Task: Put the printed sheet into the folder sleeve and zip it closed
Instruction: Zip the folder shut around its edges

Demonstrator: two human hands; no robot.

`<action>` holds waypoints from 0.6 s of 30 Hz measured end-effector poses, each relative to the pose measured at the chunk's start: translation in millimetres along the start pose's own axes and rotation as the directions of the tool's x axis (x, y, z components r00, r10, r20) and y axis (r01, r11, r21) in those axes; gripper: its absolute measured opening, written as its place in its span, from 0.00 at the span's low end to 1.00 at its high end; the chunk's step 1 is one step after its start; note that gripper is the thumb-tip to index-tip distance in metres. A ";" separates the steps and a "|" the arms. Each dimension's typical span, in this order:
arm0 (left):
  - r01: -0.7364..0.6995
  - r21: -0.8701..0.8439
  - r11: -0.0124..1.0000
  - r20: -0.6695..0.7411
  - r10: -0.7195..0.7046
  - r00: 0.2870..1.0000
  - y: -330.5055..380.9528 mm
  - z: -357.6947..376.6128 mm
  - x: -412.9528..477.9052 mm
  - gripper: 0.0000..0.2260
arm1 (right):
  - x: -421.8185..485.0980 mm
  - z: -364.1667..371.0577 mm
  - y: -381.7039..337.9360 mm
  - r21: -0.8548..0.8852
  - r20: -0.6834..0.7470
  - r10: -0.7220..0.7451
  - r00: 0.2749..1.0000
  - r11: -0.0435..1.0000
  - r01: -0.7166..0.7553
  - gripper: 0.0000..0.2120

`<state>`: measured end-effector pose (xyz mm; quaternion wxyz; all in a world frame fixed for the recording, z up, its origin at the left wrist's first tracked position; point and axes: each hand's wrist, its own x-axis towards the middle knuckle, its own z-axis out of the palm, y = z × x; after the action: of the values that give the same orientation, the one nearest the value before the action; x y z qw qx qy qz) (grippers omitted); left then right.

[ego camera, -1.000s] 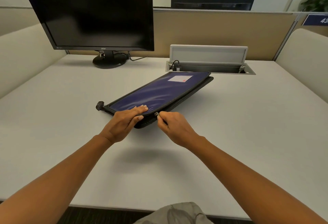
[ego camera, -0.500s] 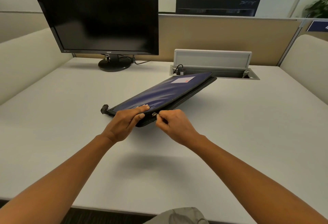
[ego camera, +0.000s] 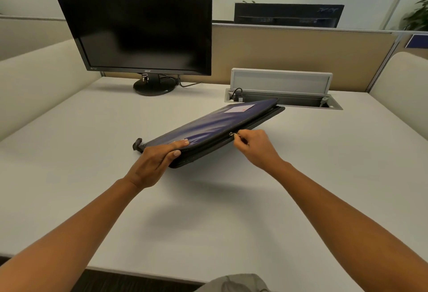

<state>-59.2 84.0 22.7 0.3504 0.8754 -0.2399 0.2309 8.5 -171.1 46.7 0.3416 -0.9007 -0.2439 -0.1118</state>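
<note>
The dark blue zip folder sleeve (ego camera: 215, 125) lies mid-desk (ego camera: 208, 210). Its long axis runs from 8 o'clock to 2 o'clock, and the far end points at the open cable tray (ego camera: 282, 102) at 1 o'clock. The zip edge faces 5 o'clock. The left hand (ego camera: 157, 164) grips the near end, fingers flat on the cover and thumb against the edge. The right hand (ego camera: 257, 148) pinches the zipper pull (ego camera: 231, 134) about midway along that edge. A monitor (ego camera: 143, 25) stands at 11 o'clock.
</note>
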 end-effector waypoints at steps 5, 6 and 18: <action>0.030 -0.001 1.000 0.035 -0.030 0.999 -3.8 -7.0 -10.6 0.23 | 2.4 -14.2 23.7 -0.003 -0.028 0.132 0.991 0.991 -0.132 0.14; 0.031 0.012 0.999 0.063 -0.032 0.998 -4.7 -9.1 -12.6 0.19 | 1.6 -13.5 24.4 0.003 -0.011 0.128 0.992 0.992 -0.128 0.14; -0.058 0.493 0.868 0.330 -0.125 0.935 -3.4 -15.9 -33.5 0.32 | -26.5 24.0 20.0 0.141 0.163 0.094 0.982 0.983 -0.118 0.20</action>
<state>-87.0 106.3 12.1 0.0700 0.9668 -0.2158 0.1179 -3.1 -177.6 7.9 0.3937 -0.8902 -0.2292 -0.0042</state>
